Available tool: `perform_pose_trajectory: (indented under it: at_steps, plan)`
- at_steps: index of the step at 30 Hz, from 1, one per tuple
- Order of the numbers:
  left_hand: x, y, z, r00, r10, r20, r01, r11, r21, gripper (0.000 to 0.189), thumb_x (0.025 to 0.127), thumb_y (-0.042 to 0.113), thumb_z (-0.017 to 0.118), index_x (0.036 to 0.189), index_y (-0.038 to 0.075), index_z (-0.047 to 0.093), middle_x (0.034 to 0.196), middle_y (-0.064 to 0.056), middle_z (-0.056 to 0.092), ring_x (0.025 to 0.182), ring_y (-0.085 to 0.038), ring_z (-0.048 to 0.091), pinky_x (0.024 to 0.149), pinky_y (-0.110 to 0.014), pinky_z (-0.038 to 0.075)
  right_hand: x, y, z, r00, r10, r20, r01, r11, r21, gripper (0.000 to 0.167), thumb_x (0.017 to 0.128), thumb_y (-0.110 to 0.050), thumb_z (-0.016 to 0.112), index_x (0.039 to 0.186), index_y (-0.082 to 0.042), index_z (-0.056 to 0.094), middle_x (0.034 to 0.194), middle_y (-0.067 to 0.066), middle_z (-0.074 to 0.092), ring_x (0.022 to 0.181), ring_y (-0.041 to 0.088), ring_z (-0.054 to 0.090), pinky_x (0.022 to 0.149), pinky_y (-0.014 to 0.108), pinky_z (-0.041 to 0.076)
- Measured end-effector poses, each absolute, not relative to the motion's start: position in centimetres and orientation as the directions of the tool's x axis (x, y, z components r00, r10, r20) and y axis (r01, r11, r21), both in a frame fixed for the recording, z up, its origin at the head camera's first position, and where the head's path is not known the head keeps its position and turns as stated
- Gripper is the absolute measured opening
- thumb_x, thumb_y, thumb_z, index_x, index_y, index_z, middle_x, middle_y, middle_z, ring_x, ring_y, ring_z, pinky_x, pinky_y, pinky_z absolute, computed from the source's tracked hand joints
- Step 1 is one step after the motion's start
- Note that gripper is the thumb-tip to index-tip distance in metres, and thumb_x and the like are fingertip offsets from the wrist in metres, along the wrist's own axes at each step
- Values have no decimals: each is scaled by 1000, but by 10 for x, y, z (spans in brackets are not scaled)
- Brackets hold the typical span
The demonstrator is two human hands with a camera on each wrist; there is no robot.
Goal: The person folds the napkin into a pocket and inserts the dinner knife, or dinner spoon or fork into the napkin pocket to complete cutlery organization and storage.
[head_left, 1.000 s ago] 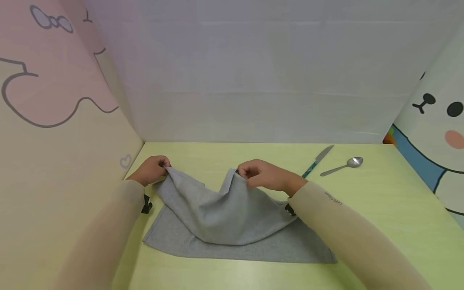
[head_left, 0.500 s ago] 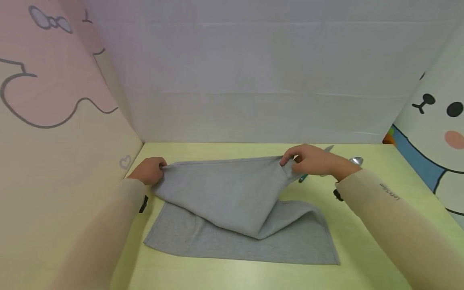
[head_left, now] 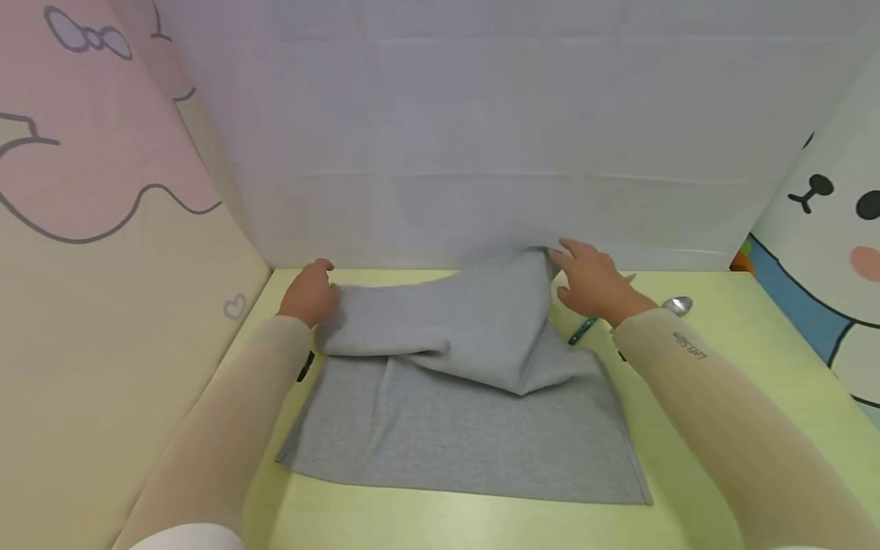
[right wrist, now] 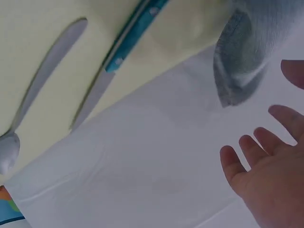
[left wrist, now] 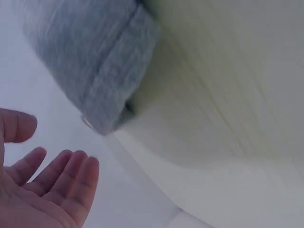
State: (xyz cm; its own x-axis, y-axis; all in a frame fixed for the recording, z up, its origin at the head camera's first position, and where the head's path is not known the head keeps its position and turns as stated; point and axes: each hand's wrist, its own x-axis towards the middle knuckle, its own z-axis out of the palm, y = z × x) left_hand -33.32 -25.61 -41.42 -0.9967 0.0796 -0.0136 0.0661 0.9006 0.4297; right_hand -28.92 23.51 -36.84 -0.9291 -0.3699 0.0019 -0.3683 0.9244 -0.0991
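Note:
A grey cloth lies spread on the table, its far part folded loosely over and its far right corner raised. My left hand is at the cloth's far left edge. In the left wrist view that hand has its fingers extended, apart from the cloth corner. My right hand is beside the raised corner in the head view. The right wrist view shows its fingers spread and a gap between the hand and the hanging cloth.
Right of the cloth, a knife with a teal handle is partly hidden by my right hand and sleeve. A spoon lies beyond it, its handle covered. A white back wall and patterned side walls bound the yellowish table.
My right hand moved right, then further back, drawing the cloth's far edge out and away. My left hand moved slightly right and back. Both hands have let go of the cloth.

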Motion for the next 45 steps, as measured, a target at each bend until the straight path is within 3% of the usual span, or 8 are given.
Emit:
perform_pose_trajectory:
  at_steps: [5, 9, 12, 17, 26, 34, 39, 45]
  plan:
    - [-329, -246, -419, -974, 189, -122, 140, 934, 328, 49, 102, 21, 52, 144, -4, 50, 144, -27, 52, 129, -45, 52, 104, -60, 42, -279, 226, -396, -885, -456, -100, -451, 890, -69, 51, 95, -18, 72, 137, 6, 57, 145, 28, 50, 132, 48, 49, 100, 62, 44]
    - [-320, -238, -421, -932, 245, -266, 170, 946, 275, 57, 103, 35, 56, 145, -3, 51, 149, -26, 49, 139, -44, 44, 110, -58, 37, -267, 219, -414, -880, -459, -118, -447, 887, -117, 54, 90, -30, 79, 122, 6, 55, 124, 22, 59, 113, 41, 61, 90, 59, 49]
    - [-315, -232, -423, -910, 241, -338, 158, 954, 255, 71, 102, 46, 59, 152, -3, 44, 158, -27, 37, 146, -44, 33, 115, -58, 32, -259, 219, -420, -900, -413, -139, -395, 908, -141, 71, 88, -41, 81, 128, 8, 48, 129, 25, 56, 120, 44, 56, 94, 63, 46]
    - [-316, -228, -425, -904, 218, -367, 143, 965, 221, 83, 102, 53, 56, 160, -1, 31, 166, -28, 19, 153, -44, 19, 119, -59, 23, -248, 226, -418, -919, -322, -229, -301, 946, -121, 93, 92, -48, 76, 151, 12, 36, 156, 34, 34, 146, 51, 28, 111, 72, 25]
    - [-325, -225, -430, -928, 201, -313, 140, 968, 207, 77, 104, 45, 55, 159, -2, 31, 165, -28, 20, 153, -43, 18, 121, -57, 21, -243, 240, -417, -881, -318, -350, -294, 948, -122, 80, 99, -51, 64, 147, 11, 45, 154, 36, 35, 143, 54, 31, 110, 70, 29]
    - [-278, -212, -409, -918, 334, -214, 287, 932, 222, 71, 106, 41, 55, 158, -3, 34, 164, -28, 26, 151, -44, 24, 119, -57, 24, -228, 249, -417, -880, -406, -246, -377, 913, -158, 77, 101, -46, 64, 146, 13, 45, 151, 38, 38, 139, 55, 37, 109, 67, 33]
    - [-227, -219, -404, -903, 418, -102, 399, 902, 167, 64, 100, 38, 68, 145, -5, 51, 149, -27, 49, 137, -43, 47, 110, -56, 39, -198, 252, -411, -880, -466, -92, -443, 875, -193, 67, 102, -37, 65, 145, 11, 49, 149, 34, 44, 136, 53, 43, 108, 64, 38]
    - [-176, -236, -409, -869, 475, -138, 455, 877, 154, 59, 87, 33, 84, 131, 0, 63, 129, -15, 62, 119, -36, 60, 98, -51, 49, -157, 263, -416, -804, -582, 120, -594, 793, -134, 77, 88, -41, 82, 143, 6, 54, 148, 25, 50, 136, 46, 46, 107, 62, 36]
